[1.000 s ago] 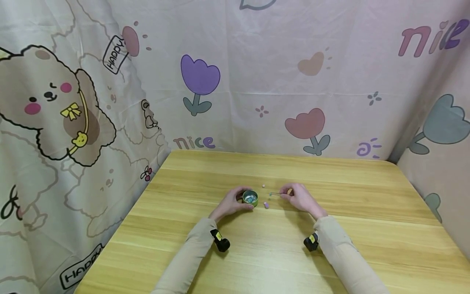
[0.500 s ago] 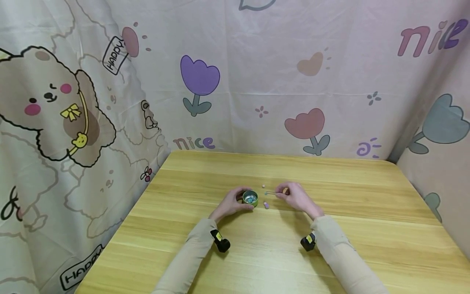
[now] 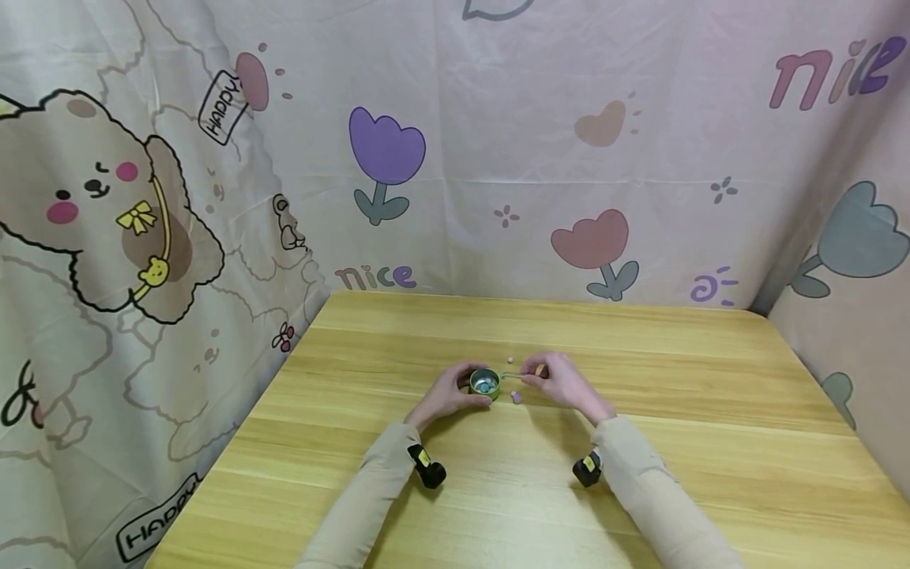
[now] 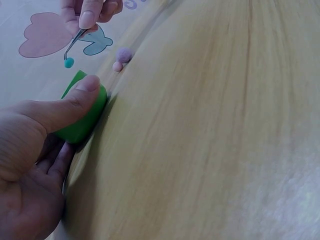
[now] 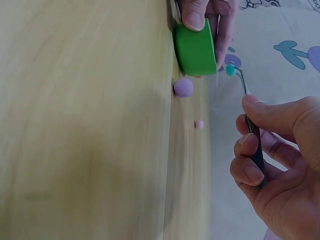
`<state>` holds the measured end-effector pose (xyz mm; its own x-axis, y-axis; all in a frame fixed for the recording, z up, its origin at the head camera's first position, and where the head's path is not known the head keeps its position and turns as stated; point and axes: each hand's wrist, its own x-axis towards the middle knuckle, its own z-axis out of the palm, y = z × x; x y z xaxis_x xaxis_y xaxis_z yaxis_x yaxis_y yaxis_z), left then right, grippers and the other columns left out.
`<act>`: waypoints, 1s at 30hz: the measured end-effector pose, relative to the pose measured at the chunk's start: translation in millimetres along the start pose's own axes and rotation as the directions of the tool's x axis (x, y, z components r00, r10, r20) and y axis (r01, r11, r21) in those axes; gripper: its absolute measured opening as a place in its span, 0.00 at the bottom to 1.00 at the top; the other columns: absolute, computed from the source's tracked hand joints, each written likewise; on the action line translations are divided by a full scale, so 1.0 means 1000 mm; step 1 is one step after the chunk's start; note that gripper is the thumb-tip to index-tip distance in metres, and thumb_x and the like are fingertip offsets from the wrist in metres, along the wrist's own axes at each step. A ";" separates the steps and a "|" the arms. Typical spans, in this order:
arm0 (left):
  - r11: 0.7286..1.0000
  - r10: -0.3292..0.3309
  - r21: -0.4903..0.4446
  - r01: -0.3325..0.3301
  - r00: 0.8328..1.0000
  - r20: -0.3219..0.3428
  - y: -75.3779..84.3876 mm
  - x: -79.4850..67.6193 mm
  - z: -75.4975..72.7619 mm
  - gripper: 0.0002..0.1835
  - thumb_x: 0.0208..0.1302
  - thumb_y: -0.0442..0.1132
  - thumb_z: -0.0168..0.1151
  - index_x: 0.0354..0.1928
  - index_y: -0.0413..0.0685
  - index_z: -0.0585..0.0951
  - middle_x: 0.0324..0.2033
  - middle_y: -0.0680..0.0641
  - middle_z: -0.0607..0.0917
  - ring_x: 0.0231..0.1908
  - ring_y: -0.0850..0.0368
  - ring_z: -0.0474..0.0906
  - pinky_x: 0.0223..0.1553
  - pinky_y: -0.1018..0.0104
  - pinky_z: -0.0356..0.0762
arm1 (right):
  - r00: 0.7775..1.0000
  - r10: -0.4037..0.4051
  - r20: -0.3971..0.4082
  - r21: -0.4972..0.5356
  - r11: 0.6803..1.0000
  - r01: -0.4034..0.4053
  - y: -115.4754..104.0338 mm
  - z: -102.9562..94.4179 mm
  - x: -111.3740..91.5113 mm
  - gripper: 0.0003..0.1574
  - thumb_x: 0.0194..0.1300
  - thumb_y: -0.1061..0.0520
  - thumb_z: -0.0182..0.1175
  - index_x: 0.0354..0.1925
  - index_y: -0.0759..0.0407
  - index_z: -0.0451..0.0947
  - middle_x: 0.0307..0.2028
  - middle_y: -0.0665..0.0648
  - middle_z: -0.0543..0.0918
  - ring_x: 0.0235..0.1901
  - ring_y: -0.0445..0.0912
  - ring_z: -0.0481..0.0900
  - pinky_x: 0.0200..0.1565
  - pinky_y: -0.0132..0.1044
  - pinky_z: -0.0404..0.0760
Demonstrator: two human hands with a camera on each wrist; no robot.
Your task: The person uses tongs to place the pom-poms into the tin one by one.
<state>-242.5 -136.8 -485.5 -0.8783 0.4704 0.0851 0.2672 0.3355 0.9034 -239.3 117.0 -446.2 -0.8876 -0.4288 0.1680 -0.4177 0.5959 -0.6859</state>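
My left hand holds a small round green tin on the table, thumb on one side and fingers on the other. Inside it, in the head view, lie several bluish pieces. My right hand grips bent-tip tweezers between thumb and fingers. A small teal pom-pom is pinched in the tweezers' tips, raised just beside the tin's rim. A purple pom-pom rests on the table near the tin, and a smaller pink pom-pom lies farther back.
The wood-grain table runs back to a printed cloth hung behind it and at both sides. Each sleeved wrist carries a black camera, the left wrist camera and the right wrist camera.
My right hand has moved left, bringing the tweezers and the teal pom-pom up to the tin's rim. The left hand, the tin and the loose pom-poms have stayed in place.
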 end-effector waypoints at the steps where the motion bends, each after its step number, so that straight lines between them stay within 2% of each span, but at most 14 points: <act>1: 1.000 0.001 -0.001 -0.001 1.000 -0.007 -0.002 0.000 0.001 0.37 0.57 0.29 0.73 0.67 0.30 0.68 0.64 0.28 0.75 0.64 0.30 0.73 0.71 0.40 0.69 | 1.000 0.001 0.003 0.004 1.000 -0.001 0.000 0.001 0.000 0.04 0.66 0.63 0.64 0.39 0.62 0.85 0.35 0.56 0.87 0.26 0.42 0.76 0.27 0.27 0.75; 9: 1.000 -0.015 0.005 0.016 0.999 -0.039 -0.004 0.001 0.002 0.36 0.54 0.32 0.76 0.66 0.37 0.73 0.62 0.35 0.79 0.63 0.37 0.77 0.70 0.46 0.73 | 1.000 -0.006 0.012 0.010 1.000 0.006 0.002 0.005 0.003 0.04 0.67 0.63 0.64 0.38 0.62 0.85 0.35 0.56 0.86 0.25 0.39 0.74 0.25 0.27 0.74; 16: 1.000 -0.008 0.007 0.008 0.999 -0.031 -0.004 0.002 0.003 0.35 0.55 0.32 0.75 0.65 0.36 0.73 0.60 0.34 0.80 0.62 0.37 0.78 0.69 0.46 0.74 | 0.999 -0.040 0.006 0.005 0.999 0.040 0.003 0.007 0.005 0.04 0.66 0.64 0.64 0.38 0.63 0.85 0.35 0.57 0.86 0.25 0.37 0.74 0.27 0.26 0.75; 24: 1.000 -0.017 0.002 0.017 0.999 -0.037 -0.003 0.002 0.002 0.35 0.55 0.32 0.76 0.65 0.36 0.73 0.60 0.35 0.80 0.62 0.38 0.78 0.68 0.47 0.74 | 0.999 -0.046 0.018 0.007 0.999 0.046 0.003 0.008 0.006 0.04 0.67 0.64 0.64 0.38 0.63 0.85 0.35 0.57 0.86 0.25 0.37 0.74 0.27 0.26 0.74; 30: 1.000 -0.008 -0.001 0.008 0.999 -0.038 -0.004 0.002 0.003 0.35 0.55 0.30 0.75 0.66 0.34 0.72 0.61 0.32 0.79 0.62 0.36 0.77 0.69 0.44 0.73 | 0.999 -0.036 0.021 0.004 0.999 0.036 0.003 0.009 0.007 0.04 0.67 0.64 0.64 0.38 0.63 0.85 0.34 0.56 0.86 0.24 0.37 0.73 0.27 0.26 0.74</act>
<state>-244.6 -134.8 -490.5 -0.8948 0.4365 0.0936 0.2596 0.3384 0.9045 -245.3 110.0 -453.3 -0.8676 -0.4644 0.1779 -0.4489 0.5775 -0.6819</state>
